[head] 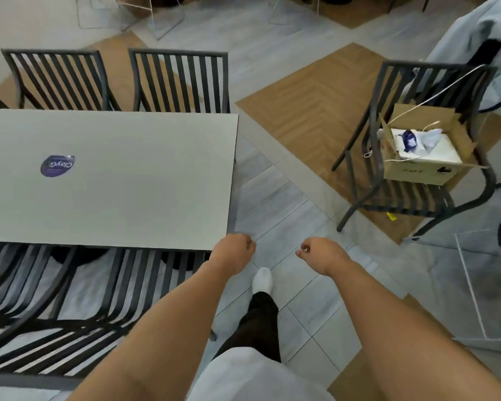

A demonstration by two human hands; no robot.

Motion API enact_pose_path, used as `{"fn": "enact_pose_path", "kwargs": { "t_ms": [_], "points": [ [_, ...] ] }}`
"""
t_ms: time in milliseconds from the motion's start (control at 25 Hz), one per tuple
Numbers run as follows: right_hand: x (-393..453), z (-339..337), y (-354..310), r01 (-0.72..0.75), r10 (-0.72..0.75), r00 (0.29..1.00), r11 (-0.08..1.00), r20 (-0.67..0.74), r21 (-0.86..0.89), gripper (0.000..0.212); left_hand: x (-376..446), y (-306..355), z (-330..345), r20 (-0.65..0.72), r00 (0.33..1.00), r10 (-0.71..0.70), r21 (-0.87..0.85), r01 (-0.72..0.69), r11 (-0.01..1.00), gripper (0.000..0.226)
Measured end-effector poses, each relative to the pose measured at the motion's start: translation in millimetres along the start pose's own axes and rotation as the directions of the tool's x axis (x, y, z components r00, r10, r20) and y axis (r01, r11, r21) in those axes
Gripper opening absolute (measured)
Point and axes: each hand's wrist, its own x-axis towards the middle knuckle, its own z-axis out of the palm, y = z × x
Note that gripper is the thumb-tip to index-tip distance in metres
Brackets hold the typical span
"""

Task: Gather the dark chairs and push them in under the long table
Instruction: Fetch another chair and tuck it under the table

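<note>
Currently, both hands hang empty over the grey tiled floor (284, 215), just off the near right corner of the long pale grey rectangular table (107, 178). The left hand (234, 250) shows loosely curled fingers holding nothing; its grip touches no chair. The right hand (320, 253) is likewise loosely curled and empty.

One dark slatted metal chair (411, 180) stands well apart from the table, beyond its right short edge, ahead and to the right of both hands. A tan open cardboard box (425, 166) with white contents rests on its seat. The backrest sits on the far side and the seat front faces roughly toward the person. The right hand is the nearer one.

Four further dark slatted chairs are placed along the long edges: two at the far edge (180, 79) and two at the near edge (145, 285), the near pair only partly under the top.

Judgement: the lone chair requires fetching first, with a leftward drag toward the table.
</note>
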Motion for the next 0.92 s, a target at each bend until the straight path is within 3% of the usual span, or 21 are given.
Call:
{"fn": "enact_pose_path", "kwargs": {
  "t_ms": [200,640,920],
  "points": [
    [114,-84,-11,0.058,-0.059,0.998,0.997,-0.01,-0.041,0.042,120,14,-46,-0.003,0.998,-0.068,0.005,0.068,0.998,0.043],
    [332,-275,-45,0.104,-0.104,0.995,0.992,0.01,-0.07,0.038,358,59,-208,-0.056,0.996,-0.073,0.017,0.074,0.997,0.04],
    [484,-384,-59,0.211,-0.208,0.977,0.972,0.047,-0.099,0.038,492,84,-276,-0.117,0.981,-0.151,-0.076,0.143,0.987,0.04]
  ]
}}
